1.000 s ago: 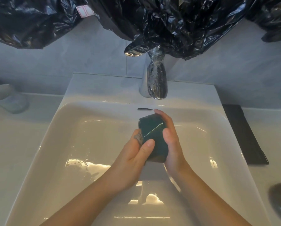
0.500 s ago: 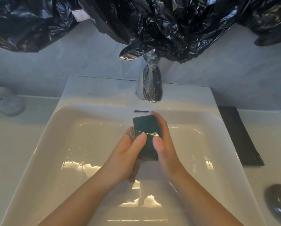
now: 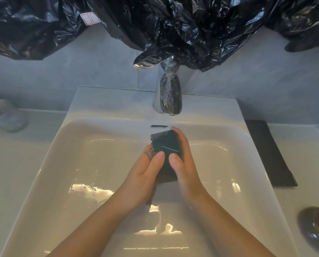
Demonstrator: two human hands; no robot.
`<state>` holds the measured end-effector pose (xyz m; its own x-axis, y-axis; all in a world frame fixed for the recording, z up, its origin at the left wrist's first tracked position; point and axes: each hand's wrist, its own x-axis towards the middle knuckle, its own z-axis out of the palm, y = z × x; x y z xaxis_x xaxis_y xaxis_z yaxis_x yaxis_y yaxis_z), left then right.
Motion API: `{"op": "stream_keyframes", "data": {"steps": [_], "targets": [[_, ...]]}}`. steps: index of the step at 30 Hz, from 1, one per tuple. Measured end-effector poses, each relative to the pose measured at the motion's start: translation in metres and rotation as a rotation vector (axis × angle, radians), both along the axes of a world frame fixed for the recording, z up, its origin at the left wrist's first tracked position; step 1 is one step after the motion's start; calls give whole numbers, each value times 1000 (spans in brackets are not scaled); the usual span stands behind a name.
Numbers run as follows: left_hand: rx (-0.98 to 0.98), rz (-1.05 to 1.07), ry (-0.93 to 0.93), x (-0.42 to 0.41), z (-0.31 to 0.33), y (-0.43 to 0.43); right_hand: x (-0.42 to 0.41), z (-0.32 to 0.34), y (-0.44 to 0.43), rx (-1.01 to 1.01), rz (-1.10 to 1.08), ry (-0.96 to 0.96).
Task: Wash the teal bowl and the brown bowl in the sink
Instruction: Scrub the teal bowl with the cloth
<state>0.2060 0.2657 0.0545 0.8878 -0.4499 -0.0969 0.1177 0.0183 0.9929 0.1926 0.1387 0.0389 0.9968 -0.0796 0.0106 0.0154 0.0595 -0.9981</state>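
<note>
Scrubbing stage, by my read. Teal bowl (image 3: 166,145) is held up on edge over the middle of the sink (image 3: 71,164), right below the tap (image 3: 170,97) spout, likely so rinse water lands on it and drips fall into the basin; cannot tell if water runs. Left hand (image 3: 145,175) grasps the bowl's left side, thumb pressed on the face toward the camera, fingers behind. A greyish-brown scrap, maybe a scrubber (image 3: 150,153), is wedged between that hand and the bowl, too blurred to name. Right hand (image 3: 184,164) clasps the right side, fingers curled over the far edge, thumb on the front, probably steadying it so the other hand can rub. Both thumbs sit near each other on the teal surface. Brown bowl (image 3: 316,225) sits on the counter (image 3: 310,164) right of the sink, well apart from both hands, so it looks second in line. Black mat (image 3: 269,154) lies just beside the sink's right edge. Clear dish (image 3: 6,115) sits on the left counter. Black plastic sheeting (image 3: 192,25) hangs above the tap. Task roughly in its first half: one bowl in hand, one to go.
</note>
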Motion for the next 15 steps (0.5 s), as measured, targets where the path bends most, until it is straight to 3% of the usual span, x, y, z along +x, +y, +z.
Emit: {"op": "stream_keyframes", "data": {"steps": [4,7,13,15], "targets": [[80,-34,-132,1,-1,2,0,7,-6,250,102,231],[107,-75,-116,-2,-4,-1,3,2,-6,375,80,368],[-87,42,214,0,-1,-2,1,-3,-2,5,-4,-2],[-140,89,208,4,-1,0,0,-4,-5,-35,56,-42]]}}
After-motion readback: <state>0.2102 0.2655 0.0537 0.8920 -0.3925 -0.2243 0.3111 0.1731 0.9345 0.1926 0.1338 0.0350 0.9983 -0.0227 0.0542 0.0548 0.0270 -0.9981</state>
